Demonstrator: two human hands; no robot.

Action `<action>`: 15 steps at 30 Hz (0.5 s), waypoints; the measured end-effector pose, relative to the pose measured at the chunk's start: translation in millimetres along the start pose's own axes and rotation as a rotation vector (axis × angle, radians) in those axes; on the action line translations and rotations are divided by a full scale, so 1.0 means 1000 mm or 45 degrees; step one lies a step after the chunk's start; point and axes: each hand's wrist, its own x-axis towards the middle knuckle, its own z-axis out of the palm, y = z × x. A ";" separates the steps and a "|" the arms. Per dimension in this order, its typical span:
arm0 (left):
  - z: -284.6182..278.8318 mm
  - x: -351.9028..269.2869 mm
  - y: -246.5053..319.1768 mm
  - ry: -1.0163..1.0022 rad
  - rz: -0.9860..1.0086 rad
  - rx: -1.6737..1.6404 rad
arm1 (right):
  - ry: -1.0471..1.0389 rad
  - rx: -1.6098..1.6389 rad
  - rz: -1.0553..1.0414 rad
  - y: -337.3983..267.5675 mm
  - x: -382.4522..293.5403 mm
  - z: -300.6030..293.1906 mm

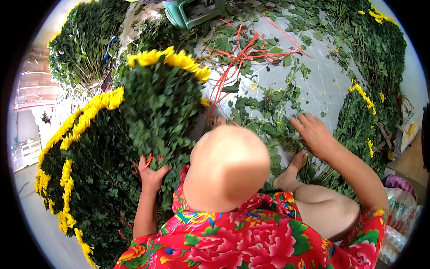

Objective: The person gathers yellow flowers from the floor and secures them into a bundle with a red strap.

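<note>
A leafy bundle of yellow chrysanthemums (161, 101) lies with its blooms pointing away from me, on the left. My left hand (152, 175) grips its lower part beside a red tie (147, 163), thumb spread to one side; some fingertips are hidden in the foliage. Beneath and left of it is a large pile of chrysanthemum bundles (100, 181) edged with yellow blooms. My right hand (310, 134) holds nothing, its fingers extended over loose green leaves (275, 131) near my bare foot (297, 161). Part of the middle is hidden by a head covering (231, 168).
Red plastic strips (238, 57) lie scattered on the grey floor sheet (312, 80). A green plastic stool (191, 15) stands at the far side. More chrysanthemums are heaped at the far left (90, 40) and right (379, 50); a smaller bundle (352, 124) lies right. Bags (399, 208) sit lower right.
</note>
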 end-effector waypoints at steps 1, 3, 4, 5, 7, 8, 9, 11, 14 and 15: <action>-0.006 -0.002 0.003 0.022 -0.064 0.050 | 0.106 -0.102 -0.134 0.010 0.036 0.018; -0.017 -0.008 -0.001 0.106 -0.056 0.143 | 0.182 -0.130 -0.244 0.008 0.119 0.037; -0.022 -0.010 -0.003 0.158 -0.120 0.188 | 0.248 -0.057 -0.318 0.003 0.157 0.045; -0.026 -0.010 -0.004 0.207 -0.183 0.236 | 0.313 0.020 -0.389 -0.003 0.194 0.052; -0.027 -0.004 0.003 0.213 -0.167 0.201 | 0.382 0.055 -0.358 -0.018 0.261 0.060; -0.028 -0.001 0.006 0.220 -0.178 0.264 | 0.368 0.119 -0.335 -0.026 0.296 0.064; -0.025 0.002 0.012 0.225 -0.193 0.323 | 0.347 0.179 -0.315 -0.036 0.326 0.069; -0.027 0.010 0.016 0.171 -0.092 0.563 | 0.373 0.112 -0.303 -0.057 0.373 0.079; -0.003 0.029 0.049 0.186 -0.276 0.390 | 0.219 -0.105 -0.290 -0.051 0.401 0.097; 0.005 0.037 0.054 0.182 -0.287 0.286 | 0.141 -0.194 -0.274 -0.043 0.404 0.102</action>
